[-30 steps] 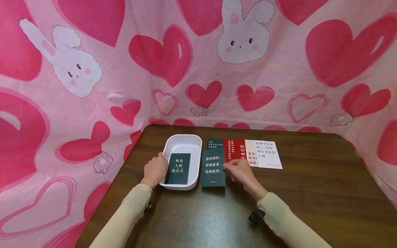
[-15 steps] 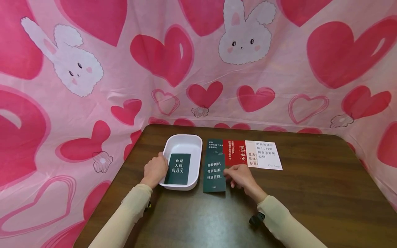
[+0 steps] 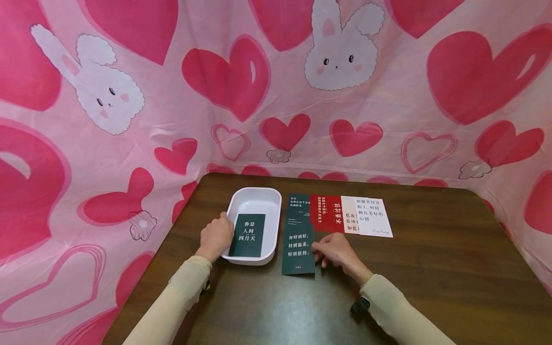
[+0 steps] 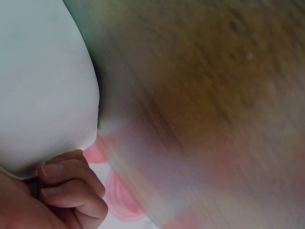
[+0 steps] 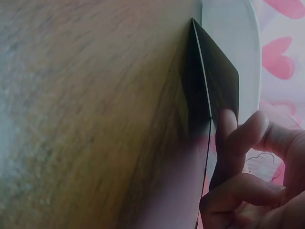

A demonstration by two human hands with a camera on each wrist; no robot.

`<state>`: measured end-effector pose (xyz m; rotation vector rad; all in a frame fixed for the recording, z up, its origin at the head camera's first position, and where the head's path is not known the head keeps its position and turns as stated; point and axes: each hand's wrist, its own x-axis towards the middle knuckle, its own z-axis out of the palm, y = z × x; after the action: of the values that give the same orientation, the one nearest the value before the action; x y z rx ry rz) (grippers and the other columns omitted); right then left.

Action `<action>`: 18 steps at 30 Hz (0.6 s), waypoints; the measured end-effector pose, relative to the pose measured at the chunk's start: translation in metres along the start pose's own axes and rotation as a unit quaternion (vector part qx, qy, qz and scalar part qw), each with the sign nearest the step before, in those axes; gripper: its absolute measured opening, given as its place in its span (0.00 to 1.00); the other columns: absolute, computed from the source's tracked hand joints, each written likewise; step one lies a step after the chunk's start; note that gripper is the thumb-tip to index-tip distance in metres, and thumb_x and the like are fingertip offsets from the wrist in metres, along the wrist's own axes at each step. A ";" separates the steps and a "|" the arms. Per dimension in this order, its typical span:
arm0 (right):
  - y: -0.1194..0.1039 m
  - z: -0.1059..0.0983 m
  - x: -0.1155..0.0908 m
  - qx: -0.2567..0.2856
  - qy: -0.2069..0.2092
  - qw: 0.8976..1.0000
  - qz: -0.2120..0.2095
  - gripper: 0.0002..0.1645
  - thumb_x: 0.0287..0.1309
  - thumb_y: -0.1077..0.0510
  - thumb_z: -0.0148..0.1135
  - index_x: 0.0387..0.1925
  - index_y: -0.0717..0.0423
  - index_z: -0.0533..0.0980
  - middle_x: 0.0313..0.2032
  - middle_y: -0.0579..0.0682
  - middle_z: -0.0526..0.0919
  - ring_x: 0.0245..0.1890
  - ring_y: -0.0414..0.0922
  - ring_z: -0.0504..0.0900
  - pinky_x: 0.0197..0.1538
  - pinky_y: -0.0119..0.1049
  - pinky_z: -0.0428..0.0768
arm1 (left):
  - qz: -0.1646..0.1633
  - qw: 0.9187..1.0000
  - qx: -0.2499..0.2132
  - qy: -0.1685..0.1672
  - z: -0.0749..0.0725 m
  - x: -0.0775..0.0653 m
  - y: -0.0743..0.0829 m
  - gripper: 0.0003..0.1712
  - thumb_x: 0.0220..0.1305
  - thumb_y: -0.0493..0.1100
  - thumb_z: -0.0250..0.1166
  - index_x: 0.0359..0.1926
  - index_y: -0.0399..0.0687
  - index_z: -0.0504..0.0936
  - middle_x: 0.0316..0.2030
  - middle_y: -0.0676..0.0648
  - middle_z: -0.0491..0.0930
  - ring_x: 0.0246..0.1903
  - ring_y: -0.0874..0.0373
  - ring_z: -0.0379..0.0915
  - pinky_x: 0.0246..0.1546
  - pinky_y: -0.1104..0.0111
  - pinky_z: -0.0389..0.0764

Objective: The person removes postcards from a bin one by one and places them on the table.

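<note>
While the right hand [image 3: 338, 250] pinches the front card [image 3: 297, 261] by its right edge, thumb and finger closed on it, the card could slip out if the pinch is too weak, since just one edge is held. It sits beside the tray [image 3: 272, 218] and seems to cover the near end of the back card [image 3: 298, 211]. If it gets dragged, it may rub that one or the red card [image 3: 325, 215] and pull the row crooked. A hard squeeze could bend it, too. The left hand [image 3: 217, 235] has its fingers bent round the tray's left rim. If it shoves, the tray could bump the front card; if it lifts, the tray card [image 3: 247, 247] inside might slide. Whether the front card touches the worktop [image 3: 431, 287] is hard to tell.
</note>
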<state>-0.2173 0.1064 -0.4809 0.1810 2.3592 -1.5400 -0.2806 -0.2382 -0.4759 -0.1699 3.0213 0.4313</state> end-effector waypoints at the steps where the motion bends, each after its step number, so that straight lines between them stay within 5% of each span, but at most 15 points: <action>1: 0.000 0.000 0.000 -0.003 -0.004 1.000 0.000 0.16 0.67 0.55 0.67 0.26 0.60 0.85 0.22 0.53 0.86 0.16 0.44 0.81 0.19 0.28 0.62 | 0.000 1.000 0.000 0.000 0.000 0.000 0.000 0.27 0.79 0.47 0.59 0.66 0.30 0.69 0.40 0.34 0.82 0.34 0.43 0.84 0.40 0.47 0.88; 18: 0.010 0.002 0.003 -0.030 -0.037 0.999 -0.006 0.17 0.67 0.55 0.68 0.23 0.59 0.85 0.21 0.52 0.86 0.14 0.42 0.78 0.19 0.28 0.60 | -0.007 1.000 -0.005 -0.001 0.000 0.000 0.001 0.26 0.79 0.47 0.58 0.66 0.32 0.69 0.40 0.36 0.82 0.33 0.45 0.83 0.40 0.49 0.89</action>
<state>-0.2173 0.1085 -0.4917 0.0960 2.3501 -1.4527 -0.2808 -0.2372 -0.4754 -0.1906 3.0147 0.4440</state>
